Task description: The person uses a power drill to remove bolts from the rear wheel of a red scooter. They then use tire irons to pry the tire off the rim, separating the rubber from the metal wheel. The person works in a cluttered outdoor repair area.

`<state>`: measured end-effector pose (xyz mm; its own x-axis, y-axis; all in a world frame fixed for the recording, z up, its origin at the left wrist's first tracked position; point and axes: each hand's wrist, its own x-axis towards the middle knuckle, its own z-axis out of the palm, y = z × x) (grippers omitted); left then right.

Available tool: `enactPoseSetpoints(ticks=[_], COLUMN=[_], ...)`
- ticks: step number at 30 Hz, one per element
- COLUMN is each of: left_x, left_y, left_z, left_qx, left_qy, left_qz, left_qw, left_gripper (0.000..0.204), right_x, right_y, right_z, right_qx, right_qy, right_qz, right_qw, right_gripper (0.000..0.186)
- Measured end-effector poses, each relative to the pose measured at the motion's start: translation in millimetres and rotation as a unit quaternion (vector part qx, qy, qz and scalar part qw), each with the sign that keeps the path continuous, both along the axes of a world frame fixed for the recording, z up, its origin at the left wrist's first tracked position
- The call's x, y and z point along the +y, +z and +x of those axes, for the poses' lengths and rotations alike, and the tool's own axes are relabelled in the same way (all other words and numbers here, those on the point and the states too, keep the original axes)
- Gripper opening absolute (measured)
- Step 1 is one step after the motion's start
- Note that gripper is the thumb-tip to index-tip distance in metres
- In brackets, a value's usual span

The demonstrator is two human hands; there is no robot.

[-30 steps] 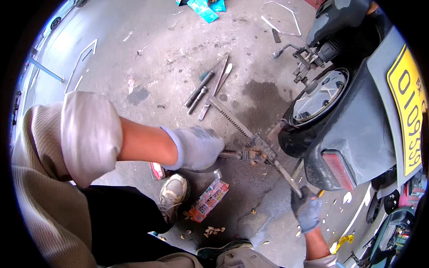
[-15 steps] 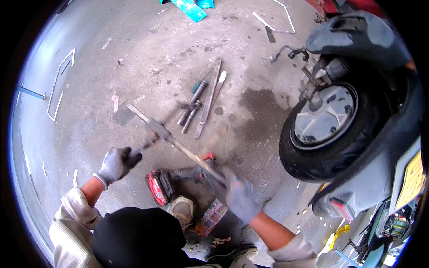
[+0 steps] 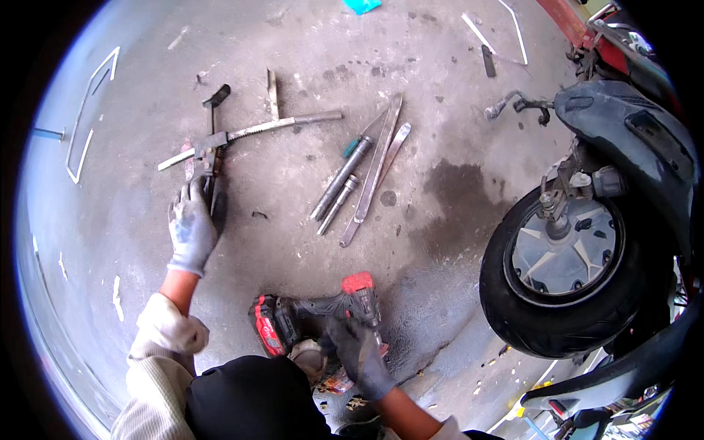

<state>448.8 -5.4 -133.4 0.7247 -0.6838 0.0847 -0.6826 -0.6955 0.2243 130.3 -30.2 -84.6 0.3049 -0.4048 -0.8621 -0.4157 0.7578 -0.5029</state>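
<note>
A steel toothed bar tool with a sliding jaw and black lever handle point(image 3: 210, 150) lies on the concrete at left. My left hand point(image 3: 192, 231), in a grey glove, is closed on the lever's near end. My gloved right hand point(image 3: 359, 359) is low in the middle, beside a red-and-black cordless impact wrench point(image 3: 315, 306); its fingers are dark and smeared, so their grip is unclear. The wrench lies on its side, battery to the left. Between tool and wheel lie two flat tyre levers point(image 3: 375, 172), a metal tube point(image 3: 341, 178) and a shorter socket bar point(image 3: 339, 205).
A scooter's rear wheel point(image 3: 561, 253) and grey bodywork point(image 3: 623, 139) fill the right side. A dark wet stain point(image 3: 455, 187) marks the floor beside the wheel. My shoe point(image 3: 306, 359) is close to the wrench. A blue-green sheet point(image 3: 363, 6) lies at the far edge.
The toothed bar tool, held up in both hands before, is now down on the floor at left. My right hand has left it and come back near the wrench. The view has shifted.
</note>
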Motion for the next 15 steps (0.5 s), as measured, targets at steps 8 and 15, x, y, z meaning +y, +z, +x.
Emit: enactPoseSetpoints(ticks=[8,15], left_x=[-131,-153], left_y=[0,-16], left_z=[-99,-117], left_qx=[0.146,0.098], left_qy=[-0.245,-0.239], left_qz=[0.113,0.171], left_qw=[0.952,0.951], left_gripper=[0.04,0.049], right_x=[43,23], right_y=[-81,-45], right_z=[-13,10], right_qx=[-0.036,-0.078], right_qy=[0.148,0.078], right_qz=[-0.359,-0.403], right_qw=[0.921,0.909], right_gripper=[0.026,0.024])
